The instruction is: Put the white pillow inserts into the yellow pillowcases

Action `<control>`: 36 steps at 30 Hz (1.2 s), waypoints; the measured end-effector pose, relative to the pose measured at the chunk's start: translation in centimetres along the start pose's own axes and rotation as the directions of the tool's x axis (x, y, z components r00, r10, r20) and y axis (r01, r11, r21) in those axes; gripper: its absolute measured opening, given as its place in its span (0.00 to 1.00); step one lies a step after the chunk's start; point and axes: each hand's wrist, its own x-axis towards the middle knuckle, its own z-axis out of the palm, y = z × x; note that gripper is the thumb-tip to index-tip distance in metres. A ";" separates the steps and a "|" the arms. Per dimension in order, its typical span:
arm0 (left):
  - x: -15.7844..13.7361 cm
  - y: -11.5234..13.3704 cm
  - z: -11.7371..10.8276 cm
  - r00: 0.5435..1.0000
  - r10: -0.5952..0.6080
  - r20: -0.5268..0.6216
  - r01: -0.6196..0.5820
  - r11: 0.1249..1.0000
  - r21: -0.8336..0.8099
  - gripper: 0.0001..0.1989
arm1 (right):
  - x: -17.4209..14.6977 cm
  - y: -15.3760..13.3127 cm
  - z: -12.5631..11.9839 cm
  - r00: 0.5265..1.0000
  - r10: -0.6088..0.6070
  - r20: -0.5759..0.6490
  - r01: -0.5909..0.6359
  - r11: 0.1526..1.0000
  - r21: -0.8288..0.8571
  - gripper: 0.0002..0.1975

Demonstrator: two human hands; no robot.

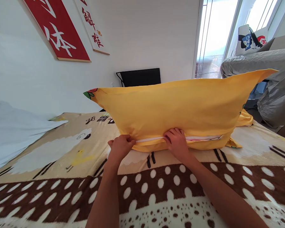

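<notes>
A yellow pillow [171, 107] stands on its long side on the bed, with a white zipper [149, 139] running along its lower edge. My left hand [122, 146] is closed on the fabric at the zipper's left end. Further right, my right hand [176, 141] pinches the zipper; its slider is hidden by the fingers. Between my hands the zipper looks like a narrow closed line. To the right of my right hand it gapes, and a strip of white and pink shows inside. The pillow's upper corners stick out in points, the left one printed red and green.
A patterned blanket [61, 152] covers the bed. White cloth [11, 133] lies at the left, and more yellow fabric [245, 118] sits behind the pillow at right. Beyond are a black panel [141, 77], a grey-covered stack [280, 82] and wall scrolls [61, 31].
</notes>
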 end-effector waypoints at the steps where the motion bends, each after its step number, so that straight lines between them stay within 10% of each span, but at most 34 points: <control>1: 0.0 -0.2 -0.3 1.000 0.000 0.024 0.001 1.000 -0.019 0.10 | 0.0 0.0 0.0 1.000 0.001 0.002 -0.001 1.000 0.001 0.04; 36: -2.0 1.9 -1.3 0.993 0.110 -0.039 -0.111 0.994 -0.014 0.09 | 0.3 0.8 -0.5 0.998 0.045 -0.038 -0.043 0.998 0.051 0.04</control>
